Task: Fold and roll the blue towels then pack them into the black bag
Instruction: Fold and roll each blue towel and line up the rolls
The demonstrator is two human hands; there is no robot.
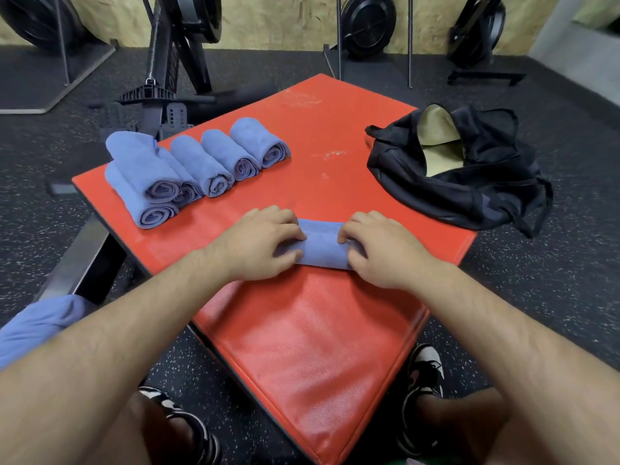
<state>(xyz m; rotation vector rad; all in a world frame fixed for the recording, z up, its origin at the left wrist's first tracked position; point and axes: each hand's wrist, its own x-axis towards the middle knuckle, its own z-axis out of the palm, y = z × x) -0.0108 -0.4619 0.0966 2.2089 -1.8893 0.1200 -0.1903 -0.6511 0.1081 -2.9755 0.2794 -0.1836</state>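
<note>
A blue towel lies rolled up on the red mat, in the middle of the view. My left hand grips its left end with curled fingers. My right hand grips its right end the same way. Several finished blue towel rolls lie side by side at the mat's far left, one stacked on top of the others. The black bag sits open at the mat's right corner, showing a pale lining.
More blue cloth lies low on the left by my left arm. Black gym machines stand behind the mat on the dark speckled floor. My shoes are below the mat's near edge.
</note>
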